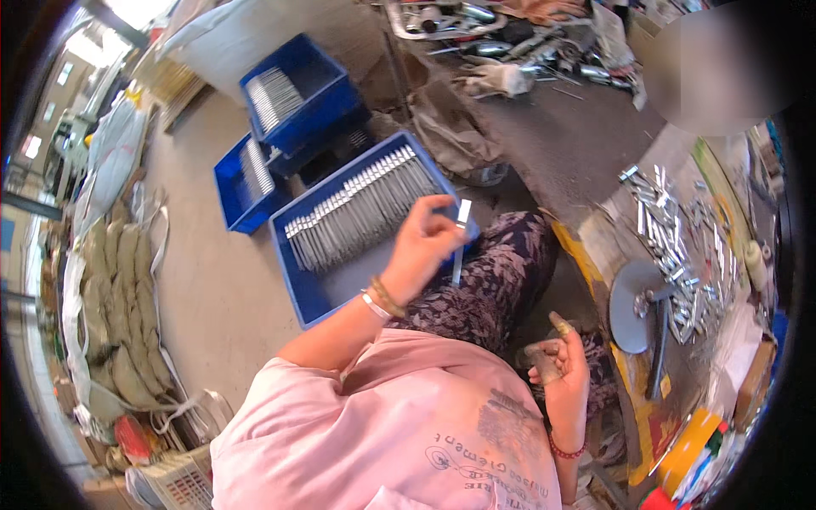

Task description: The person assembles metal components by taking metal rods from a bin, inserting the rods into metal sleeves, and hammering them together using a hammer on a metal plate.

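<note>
Over the near right side of a blue crate (299,299), my left hand (422,246) pinches a thin, pale metal strip (459,270) held nearly upright. Inside that crate, slim grey metal pieces (361,204) with bright ends stand in a long, tight row. My right hand (565,370) is raised beside my lap, apart from the workbench. Its forefinger is stretched out, with something yellowish around it, and the other fingers are loosely bent. Nothing shows in its grasp. The fingertips look dark and smudged.
Two more blue crates (327,93) with rows of metal pieces stand beyond. On the right, the bench holds a pile of small metal parts (671,246) and a round grey disc (633,310) with a dark handle. Gloves (497,78) and tools lie at the back. Stacked sacks (119,306) are left.
</note>
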Tool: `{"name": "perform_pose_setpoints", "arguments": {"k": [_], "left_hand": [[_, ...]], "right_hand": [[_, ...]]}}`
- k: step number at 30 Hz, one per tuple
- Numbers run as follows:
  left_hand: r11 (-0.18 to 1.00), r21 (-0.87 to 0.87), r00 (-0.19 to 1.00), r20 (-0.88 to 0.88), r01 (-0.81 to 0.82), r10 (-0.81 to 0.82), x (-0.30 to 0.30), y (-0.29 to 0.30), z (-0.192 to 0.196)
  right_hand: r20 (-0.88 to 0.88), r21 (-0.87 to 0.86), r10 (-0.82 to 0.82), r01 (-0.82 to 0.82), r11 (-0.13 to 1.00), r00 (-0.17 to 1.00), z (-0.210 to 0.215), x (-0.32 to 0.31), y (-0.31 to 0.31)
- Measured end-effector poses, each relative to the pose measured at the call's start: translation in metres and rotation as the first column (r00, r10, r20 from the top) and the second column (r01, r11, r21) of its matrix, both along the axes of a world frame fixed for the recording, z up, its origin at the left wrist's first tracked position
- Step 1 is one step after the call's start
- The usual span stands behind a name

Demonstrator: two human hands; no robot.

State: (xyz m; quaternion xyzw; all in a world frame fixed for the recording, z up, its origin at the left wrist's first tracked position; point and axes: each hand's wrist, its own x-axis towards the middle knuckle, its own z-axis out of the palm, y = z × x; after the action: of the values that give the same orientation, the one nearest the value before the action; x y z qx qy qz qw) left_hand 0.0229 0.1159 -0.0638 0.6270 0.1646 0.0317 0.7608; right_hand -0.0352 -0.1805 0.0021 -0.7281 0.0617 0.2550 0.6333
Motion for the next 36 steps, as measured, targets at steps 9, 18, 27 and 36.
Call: {"name": "perform_pose_setpoints", "arguments": {"k": [9, 18, 27, 36], "left_hand": [[0.797, 0.476, 0.812, -0.251, -0.371, 0.527, -0.067, 0.242, -0.107], [0.735, 0.664, 0.718, -0.442, -0.141, 0.537, -0.06, 0.282, -0.129], [0.597, 0.781, 0.686, -0.335, -0.181, 0.646, -0.055, 0.256, -0.092], [0.538, 0.76, 0.919, 0.201, -0.364, 0.339, 0.046, 0.188, -0.022]], "right_hand": [[-0.037, -0.016, 0.058, -0.059, 0.998, 0.998, -0.009, 0.01, 0.006], [-0.024, -0.027, 0.067, -0.067, 0.997, 0.997, -0.007, 0.01, 0.009], [-0.031, -0.008, 0.08, -0.08, 0.997, 0.996, -0.016, 0.006, 0.002], [0.009, -0.014, 0.024, -0.024, 1.0, 1.0, -0.015, 0.002, -0.003]]}}
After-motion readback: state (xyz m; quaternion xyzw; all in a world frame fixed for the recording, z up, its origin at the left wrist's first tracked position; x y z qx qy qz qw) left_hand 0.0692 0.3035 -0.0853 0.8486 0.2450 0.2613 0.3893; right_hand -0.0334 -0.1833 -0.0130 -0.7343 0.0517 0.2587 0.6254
